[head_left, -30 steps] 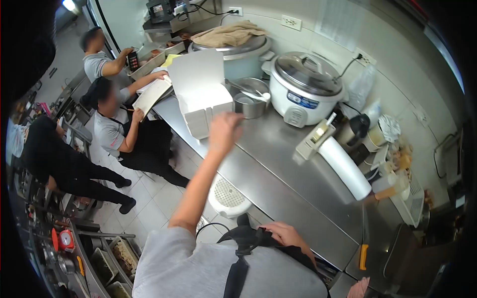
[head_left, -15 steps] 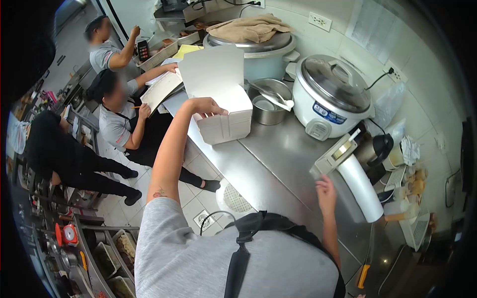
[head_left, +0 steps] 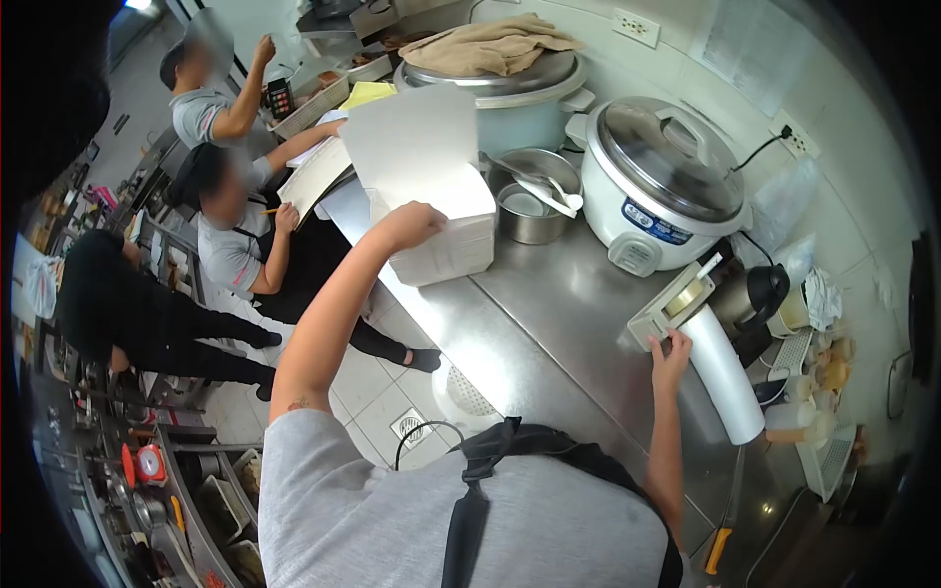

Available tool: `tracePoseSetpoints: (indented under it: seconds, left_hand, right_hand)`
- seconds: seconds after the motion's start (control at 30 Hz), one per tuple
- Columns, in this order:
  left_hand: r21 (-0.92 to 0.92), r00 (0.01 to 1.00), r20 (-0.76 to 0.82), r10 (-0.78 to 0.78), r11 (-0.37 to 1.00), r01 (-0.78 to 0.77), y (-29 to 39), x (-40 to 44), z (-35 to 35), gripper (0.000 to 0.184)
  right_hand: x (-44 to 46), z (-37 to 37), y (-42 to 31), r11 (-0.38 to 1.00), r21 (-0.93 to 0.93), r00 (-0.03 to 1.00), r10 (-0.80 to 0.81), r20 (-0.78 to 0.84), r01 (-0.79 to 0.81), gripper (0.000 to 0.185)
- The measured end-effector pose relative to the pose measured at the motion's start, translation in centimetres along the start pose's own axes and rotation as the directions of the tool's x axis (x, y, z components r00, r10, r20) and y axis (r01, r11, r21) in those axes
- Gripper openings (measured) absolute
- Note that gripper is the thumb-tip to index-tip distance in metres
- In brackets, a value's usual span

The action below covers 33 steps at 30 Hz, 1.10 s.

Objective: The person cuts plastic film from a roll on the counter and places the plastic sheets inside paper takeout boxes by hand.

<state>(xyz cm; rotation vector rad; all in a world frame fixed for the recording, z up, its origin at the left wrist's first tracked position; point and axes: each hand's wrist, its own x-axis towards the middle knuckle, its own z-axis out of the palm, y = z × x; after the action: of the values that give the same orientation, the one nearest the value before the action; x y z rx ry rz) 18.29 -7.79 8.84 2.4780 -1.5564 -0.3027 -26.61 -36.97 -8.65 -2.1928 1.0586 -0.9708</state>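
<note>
A white cardboard box (head_left: pixel 446 250) stands on the steel counter with its lid raised. My left hand (head_left: pixel 417 225) is at the box's front rim, fingers curled over the edge. To the right, a beige tape dispenser (head_left: pixel 659 309) holds a roll of tape. The fingertips of my right hand (head_left: pixel 670 351) are pressed together at its near end; any tape between them is too small to make out. Beside the dispenser lies a long white roll (head_left: pixel 727 377).
Behind the box are a metal pot (head_left: pixel 532 220) with utensils and a white rice cooker (head_left: pixel 652 186). A cloth (head_left: pixel 490 44) covers another cooker. A knife (head_left: pixel 720 549) lies at the right. Co-workers stand left; one holds a clipboard (head_left: pixel 314 176).
My left hand has moved from above the counter to the box, which now stands turned slightly. My right hand has risen from near my body to the tape dispenser.
</note>
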Motion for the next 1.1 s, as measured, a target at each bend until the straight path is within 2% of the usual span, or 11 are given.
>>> tracePoseSetpoints:
  seconds: [0.1,0.23,0.33,0.4,0.47,0.5,0.53,0.63,0.73,0.87,1.1]
  left_hand:
    - [0.126,0.96,-0.26,-0.1,0.983,0.137,4.1,-3.2,-0.3,0.023]
    - [0.023,0.67,-0.743,0.015,1.0,0.003,9.6,-6.3,-1.0,0.029]
    - [-0.271,0.719,-0.69,-0.086,0.951,-0.146,15.1,-8.4,0.6,0.026]
    - [-0.664,0.823,-0.544,-0.16,0.682,-0.307,16.0,-9.0,6.7,0.021]
    - [-0.874,0.898,-0.385,-0.213,0.396,-0.28,20.4,-10.0,8.3,0.021]
    - [-0.889,0.93,-0.289,-0.229,0.424,-0.172,20.9,-10.2,9.6,0.02]
    - [-0.892,0.948,-0.19,-0.255,0.448,-0.058,21.5,-10.2,10.5,0.019]
    - [-0.611,0.931,-0.364,0.001,0.755,-0.239,22.8,-9.8,12.2,0.023]
    - [-0.306,0.954,-0.275,0.118,0.93,-0.203,22.2,-9.3,13.6,0.027]
    - [-0.162,0.992,-0.103,0.076,0.982,-0.092,20.0,-8.9,16.8,0.036]
    - [-0.176,0.963,-0.268,0.024,0.982,-0.073,19.4,-8.3,18.0,0.022]
  right_hand:
    - [-0.2,-0.8,-0.7,0.997,0.05,0.996,0.052,0.069,-0.056,0.036]
    - [0.0,-0.5,-1.3,0.998,-0.022,0.996,0.06,0.063,-0.058,0.034]
    - [0.8,-1.9,-2.1,0.997,-0.055,0.99,-0.054,0.127,0.061,0.032]
    - [2.0,-3.6,-2.2,0.998,-0.004,0.958,-0.064,0.278,0.068,0.033]
    - [2.6,-4.7,-2.2,0.997,0.013,0.936,-0.076,0.344,0.076,0.033]
    - [2.7,-5.2,-2.1,0.996,0.021,0.921,-0.088,0.38,0.086,0.033]
    - [2.5,-5.3,-1.7,0.998,0.04,0.93,-0.058,0.362,0.047,0.033]
    - [1.7,-3.6,-0.4,0.992,0.114,0.962,0.028,0.271,-0.06,0.033]
    - [1.1,-1.6,-1.0,0.983,0.135,0.986,0.105,0.133,-0.123,0.032]
    - [1.7,-3.6,-2.9,0.998,-0.021,0.987,0.057,0.153,-0.054,0.03]
    - [2.5,-3.9,-1.7,0.997,0.071,0.989,0.029,0.144,-0.04,0.033]
